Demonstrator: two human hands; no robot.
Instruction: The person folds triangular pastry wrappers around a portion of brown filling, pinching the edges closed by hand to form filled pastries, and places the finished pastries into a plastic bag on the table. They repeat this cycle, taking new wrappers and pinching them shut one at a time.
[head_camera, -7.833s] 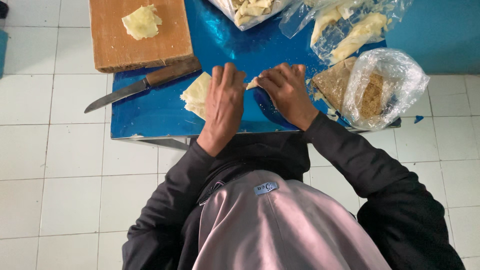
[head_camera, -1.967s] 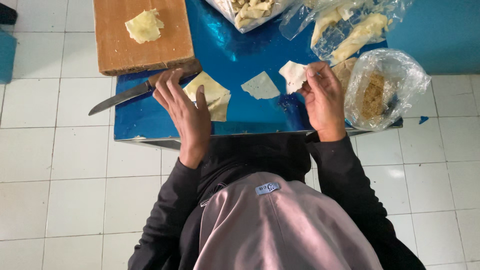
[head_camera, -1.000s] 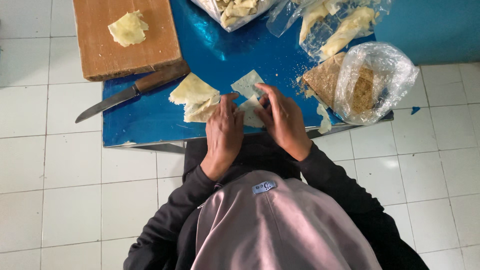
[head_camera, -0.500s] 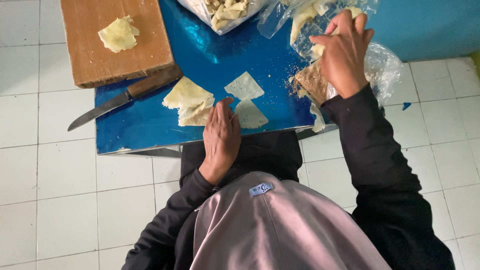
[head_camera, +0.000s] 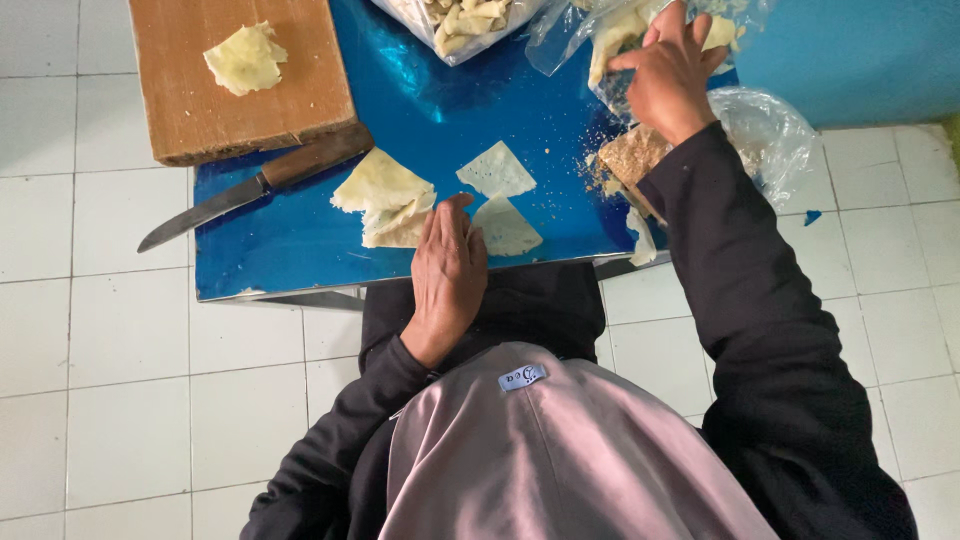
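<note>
Pale, thin dough is what both hands are occupied with. The left hand (head_camera: 447, 268) lies palm down at the lower centre of the frame, fingers flat and together; no grip is closed, the fingertips only rest at the edge of a small stack of wrapper sheets (head_camera: 385, 200) and beside a lone triangular wrapper (head_camera: 505, 226), probably to keep the light sheets from sliding on the glossy surface. A second triangular wrapper (head_camera: 497, 170) lies just above, apart from the hand.

The right hand (head_camera: 670, 70) is seen at the upper right, fingers curled down into a clear plastic bag (head_camera: 610, 40) of pale strips; whether anything is pinched cannot be told, since the fingertips are hidden by the bag. Just below that hand a brown crumbly block (head_camera: 630, 160) sits half inside another clear bag (head_camera: 775, 130), with crumbs scattered beside it. A third bag of pale pieces (head_camera: 460, 20) is placed at the top centre, within reach.

All of this is carried by a blue desk (head_camera: 290, 250). At the upper left a wooden cutting board (head_camera: 200, 110) bears one folded dough piece (head_camera: 245, 60), and a wooden-handled knife (head_camera: 250, 188) is laid against its lower edge, blade pointing left, away from the hands. White tiled floor (head_camera: 120, 400) surrounds the desk.
</note>
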